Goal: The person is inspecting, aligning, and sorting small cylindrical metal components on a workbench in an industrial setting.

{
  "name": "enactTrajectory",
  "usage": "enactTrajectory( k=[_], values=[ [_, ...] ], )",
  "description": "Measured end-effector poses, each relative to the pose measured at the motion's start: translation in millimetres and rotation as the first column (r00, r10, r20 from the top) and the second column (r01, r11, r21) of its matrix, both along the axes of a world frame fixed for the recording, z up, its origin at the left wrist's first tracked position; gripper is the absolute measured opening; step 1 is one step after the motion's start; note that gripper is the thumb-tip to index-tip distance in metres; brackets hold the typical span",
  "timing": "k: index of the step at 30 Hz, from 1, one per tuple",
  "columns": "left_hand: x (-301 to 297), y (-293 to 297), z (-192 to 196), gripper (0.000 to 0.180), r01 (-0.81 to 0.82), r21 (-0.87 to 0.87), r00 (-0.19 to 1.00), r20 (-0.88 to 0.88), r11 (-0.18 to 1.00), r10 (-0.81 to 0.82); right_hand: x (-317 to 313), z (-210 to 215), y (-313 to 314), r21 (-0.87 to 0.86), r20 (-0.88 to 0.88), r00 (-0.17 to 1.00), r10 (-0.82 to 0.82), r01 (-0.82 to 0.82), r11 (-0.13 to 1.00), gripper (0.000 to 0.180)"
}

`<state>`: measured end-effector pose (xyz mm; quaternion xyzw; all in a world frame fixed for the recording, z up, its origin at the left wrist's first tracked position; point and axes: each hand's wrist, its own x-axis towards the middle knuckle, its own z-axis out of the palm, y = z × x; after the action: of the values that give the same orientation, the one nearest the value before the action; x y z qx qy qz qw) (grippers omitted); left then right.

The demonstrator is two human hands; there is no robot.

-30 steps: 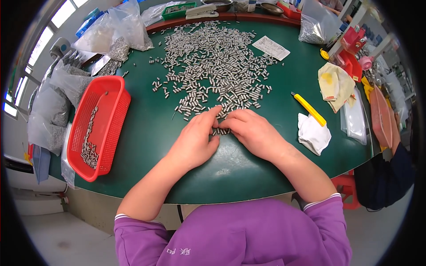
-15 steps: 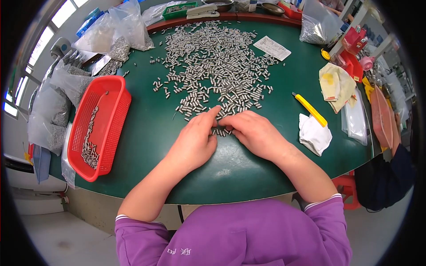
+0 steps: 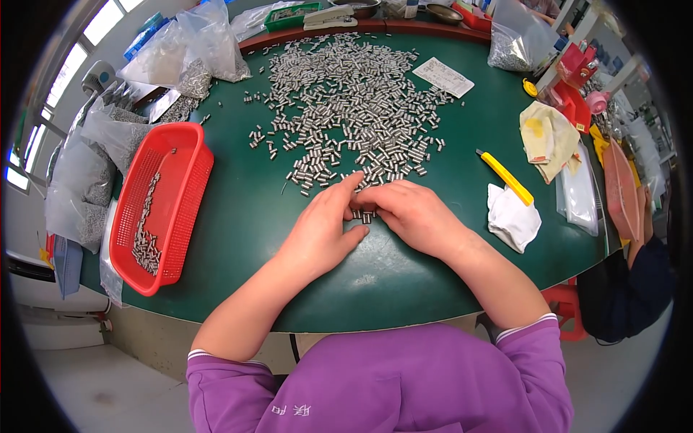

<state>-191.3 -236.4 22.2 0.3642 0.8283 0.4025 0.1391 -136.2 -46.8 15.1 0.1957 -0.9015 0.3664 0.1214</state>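
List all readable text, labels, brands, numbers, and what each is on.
Purple shirt: white lettering, visible but not transcribed here.
White paper slip: fine marks, too small to read.
Red bin at right: small pale label, too small to read.

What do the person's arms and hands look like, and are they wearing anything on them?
The left hand and right hand are bare: no gloves, and no watch or bracelet shows. The forearms are bare too. The short sleeves are purple, with white edging at the cuffs.
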Motion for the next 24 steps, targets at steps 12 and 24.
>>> enactTrajectory(
  k=[12, 24],
  values=[
    [2, 1, 1, 0.069, 0.013, 0.004, 1.000, 0.026, 1.000, -0.013, 7, 7, 2, 0.015, 0.078, 0.997, -0.029, 0.027, 1.000, 0.033],
    [3, 1, -5, 0.069, 0.027, 0.070, 1.000, 0.007, 0.997, -0.028, 10, 10, -2, -0.166, 0.140, 0.990, -0.014, 0.037, 0.985, 0.030]
  ],
)
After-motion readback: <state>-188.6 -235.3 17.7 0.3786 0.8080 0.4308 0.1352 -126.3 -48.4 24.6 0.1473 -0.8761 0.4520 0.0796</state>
